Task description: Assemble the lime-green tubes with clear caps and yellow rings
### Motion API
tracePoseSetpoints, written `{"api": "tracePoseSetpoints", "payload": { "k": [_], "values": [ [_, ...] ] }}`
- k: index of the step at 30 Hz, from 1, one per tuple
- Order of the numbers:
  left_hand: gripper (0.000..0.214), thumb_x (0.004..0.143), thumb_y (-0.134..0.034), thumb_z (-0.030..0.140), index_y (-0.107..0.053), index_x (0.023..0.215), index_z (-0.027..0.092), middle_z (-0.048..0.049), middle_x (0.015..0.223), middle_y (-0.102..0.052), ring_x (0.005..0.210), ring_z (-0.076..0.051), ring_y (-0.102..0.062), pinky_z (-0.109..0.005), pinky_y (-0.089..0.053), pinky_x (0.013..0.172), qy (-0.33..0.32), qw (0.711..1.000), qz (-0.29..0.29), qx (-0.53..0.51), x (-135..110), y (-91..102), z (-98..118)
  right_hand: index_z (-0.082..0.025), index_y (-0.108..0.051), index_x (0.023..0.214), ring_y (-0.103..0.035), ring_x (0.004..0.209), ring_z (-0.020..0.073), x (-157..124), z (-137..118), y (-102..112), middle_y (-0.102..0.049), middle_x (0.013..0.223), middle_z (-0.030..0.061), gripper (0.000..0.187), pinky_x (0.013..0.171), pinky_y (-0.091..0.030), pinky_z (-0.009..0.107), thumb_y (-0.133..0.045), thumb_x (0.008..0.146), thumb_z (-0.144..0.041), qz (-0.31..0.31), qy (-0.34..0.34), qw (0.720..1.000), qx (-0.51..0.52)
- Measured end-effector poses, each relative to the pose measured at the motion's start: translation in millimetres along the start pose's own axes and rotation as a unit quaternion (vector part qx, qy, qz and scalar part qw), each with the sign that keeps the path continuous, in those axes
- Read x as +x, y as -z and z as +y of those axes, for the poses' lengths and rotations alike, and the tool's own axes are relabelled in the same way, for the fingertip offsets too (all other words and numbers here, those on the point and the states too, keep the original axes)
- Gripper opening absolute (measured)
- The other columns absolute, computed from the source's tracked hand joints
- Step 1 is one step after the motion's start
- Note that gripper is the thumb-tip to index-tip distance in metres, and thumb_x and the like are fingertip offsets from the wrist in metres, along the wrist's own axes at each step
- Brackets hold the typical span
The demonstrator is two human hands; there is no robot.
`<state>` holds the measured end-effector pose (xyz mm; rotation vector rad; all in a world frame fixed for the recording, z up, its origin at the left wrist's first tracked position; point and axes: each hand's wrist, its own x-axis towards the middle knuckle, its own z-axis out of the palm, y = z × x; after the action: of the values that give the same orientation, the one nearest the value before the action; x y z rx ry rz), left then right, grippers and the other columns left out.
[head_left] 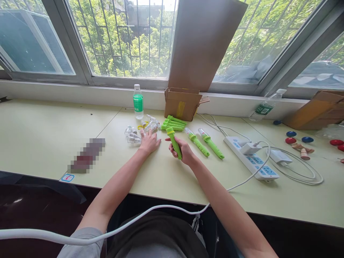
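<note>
Right hand (183, 149): fingers wrapped around green handle (175, 144), above bench (153, 179) | Left hand (149, 142): fingers spread at clear plastic pieces (133, 137) | Technique: steady low grip, threaded top (170, 131) unobstructed; pieces best separated singly.

Table (166, 181) is open between the forearms, near edge up to the hands. Wide free patch left of the cups (133, 139) too, except a blurred item (87, 156) (can't tell what). Ahead of left hand (150, 142): cups, bottle (138, 104) behind. Ahead of right hand (186, 149) and its handle (175, 145): green pile (174, 126), then carton (179, 104). Right side: two sticks (198, 144), narrow lane, then power strip (254, 161). White cable (161, 206) cuts across by the near edge, passing behind the right forearm.
</note>
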<state>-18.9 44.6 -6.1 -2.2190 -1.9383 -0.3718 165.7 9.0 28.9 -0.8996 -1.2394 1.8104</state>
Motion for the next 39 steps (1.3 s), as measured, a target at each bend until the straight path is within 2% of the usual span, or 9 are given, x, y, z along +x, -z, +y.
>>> {"api": "tracePoseSetpoints", "payload": {
  "k": [4, 10, 16, 24, 30, 39],
  "values": [
    [0.053, 0.09, -0.027, 0.05, -0.057, 0.115, 0.014, -0.019, 0.135, -0.044, 0.121, -0.033, -0.043, -0.061, -0.004, 0.108, -0.012, 1.0, 0.007, -0.005, 0, 0.0, -1, -0.017, -0.057, 0.104, -0.036, 0.036, 0.0089, 0, 0, 0, -0.056, 0.056, 0.0001, 0.042, 0.035, -0.025, 0.023, -0.041, 0.084, -0.05, 0.002, -0.003, 1.0, -0.003],
    [0.048, 0.088, -0.035, 0.048, -0.059, 0.11, 0.013, -0.0194, 0.121, -0.053, 0.116, -0.034, -0.045, -0.061, -0.008, 0.107, -0.014, 0.999, 0.035, -0.015, -1, 0.3, -1, -0.017, -0.057, 0.107, -0.036, 0.036, 0.0091, 0, -1, 0, -0.056, 0.056, -0.0002, 0.044, 0.035, -0.025, 0.023, -0.042, 0.083, -0.051, 0.006, -0.005, 1.0, -0.003],
    [0.03, 0.085, -0.046, 0.032, -0.06, 0.107, 0.017, -0.0159, 0.112, -0.057, 0.109, -0.031, -0.05, -0.056, -0.017, 0.106, -0.032, 0.995, 0.096, -0.021, 1, -0.5, -1, -0.017, -0.057, 0.106, -0.036, 0.036, 0.0091, 0, -1, -2, -0.055, 0.056, -0.0003, 0.044, 0.035, -0.024, 0.023, -0.042, 0.083, -0.051, 0.008, -0.003, 1.0, -0.007],
    [0.022, 0.087, -0.041, 0.018, -0.061, 0.093, 0.019, -0.0117, 0.097, -0.059, 0.094, -0.026, -0.054, -0.044, -0.033, 0.094, -0.059, 0.981, 0.183, -0.033, 3, 5.4, -2, -0.017, -0.057, 0.104, -0.036, 0.037, 0.0094, -2, -2, -2, -0.054, 0.055, -0.0005, 0.044, 0.036, -0.025, 0.023, -0.042, 0.082, -0.052, 0.01, -0.005, 1.0, -0.017],
    [0.019, 0.09, -0.038, 0.021, -0.056, 0.093, 0.018, -0.0114, 0.094, -0.056, 0.085, -0.025, -0.053, -0.037, -0.04, 0.075, -0.046, 0.975, 0.211, -0.045, 1, 9.7, 2, -0.018, -0.056, 0.104, -0.034, 0.037, 0.0092, -2, -3, -4, -0.054, 0.056, -0.0008, 0.042, 0.036, -0.025, 0.023, -0.044, 0.081, -0.052, 0.011, -0.001, 1.0, -0.019],
    [0.017, 0.092, -0.037, 0.028, -0.049, 0.099, 0.018, -0.0105, 0.095, -0.053, 0.091, -0.024, -0.051, -0.034, -0.041, 0.072, -0.021, 0.964, 0.239, -0.117, -2, 19.2, 2, -0.018, -0.057, 0.102, -0.037, 0.037, 0.0091, -1, -1, -1, -0.054, 0.056, -0.0016, 0.043, 0.035, -0.027, 0.023, -0.044, 0.081, -0.053, 0.012, 0.004, 0.999, -0.033]
  ]
}}
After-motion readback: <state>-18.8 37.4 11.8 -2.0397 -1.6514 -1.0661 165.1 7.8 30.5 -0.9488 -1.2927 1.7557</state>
